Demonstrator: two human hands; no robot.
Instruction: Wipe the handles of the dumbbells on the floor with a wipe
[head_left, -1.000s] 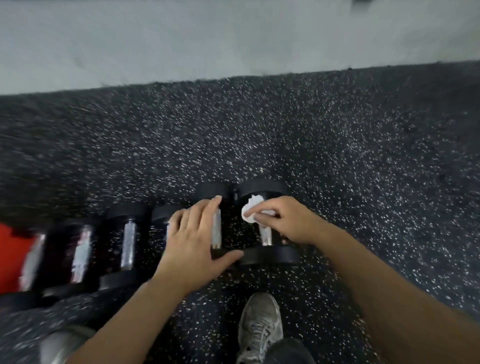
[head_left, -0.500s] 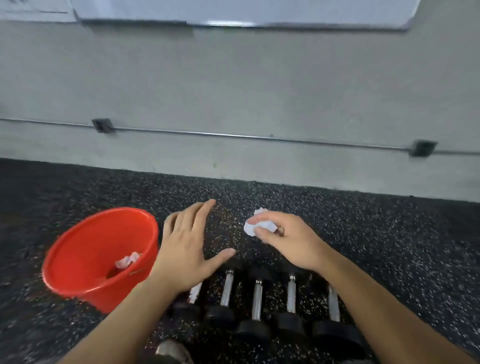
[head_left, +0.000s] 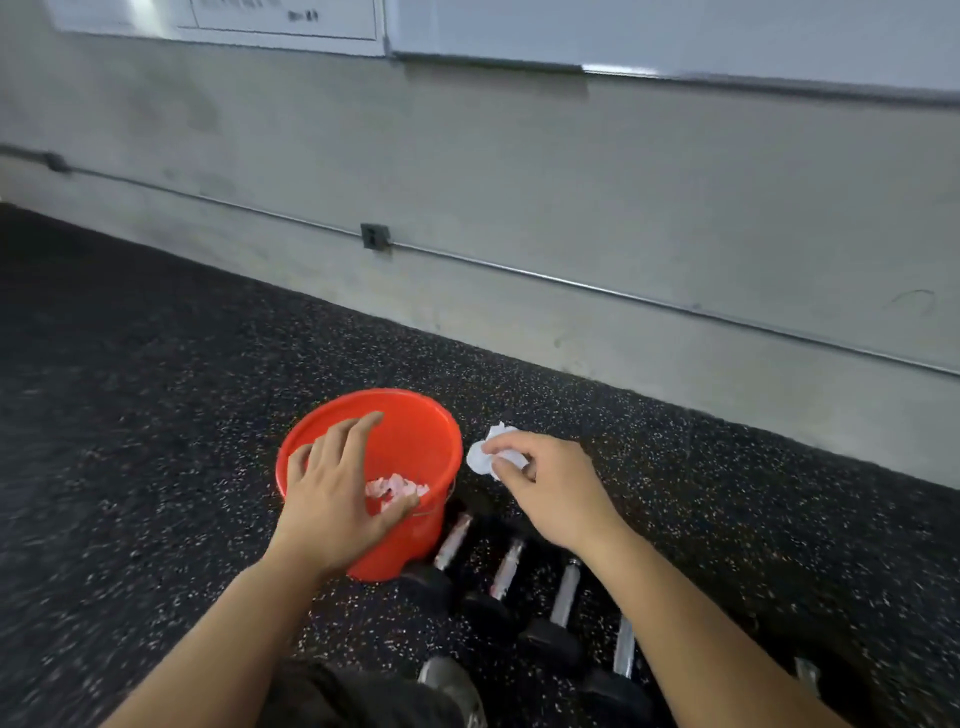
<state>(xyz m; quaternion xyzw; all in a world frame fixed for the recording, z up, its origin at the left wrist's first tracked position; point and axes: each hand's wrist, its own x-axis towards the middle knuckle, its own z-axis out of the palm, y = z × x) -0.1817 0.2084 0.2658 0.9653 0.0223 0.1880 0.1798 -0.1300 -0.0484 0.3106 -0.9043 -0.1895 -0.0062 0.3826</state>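
My right hand (head_left: 545, 486) pinches a crumpled white wipe (head_left: 488, 452) in the air, just right of a red bucket (head_left: 415, 431). My left hand (head_left: 337, 488) hovers over the bucket's near rim with fingers spread, holding nothing. Crumpled used wipes (head_left: 397, 488) lie inside the bucket. Several black dumbbells with chrome handles (head_left: 508, 571) lie side by side on the speckled floor below my hands, partly hidden by my right forearm.
Dark speckled rubber floor (head_left: 130, 415) stretches left. A grey wall (head_left: 519, 182) with a metal conduit and a small box (head_left: 375, 236) runs behind. My shoe (head_left: 457, 686) and dark trouser leg show at the bottom edge.
My view has lifted and turned left. Both hands rose off the dumbbell handles and moved toward the bucket, the wipe still in my right hand; the left hand now hangs over the bucket.
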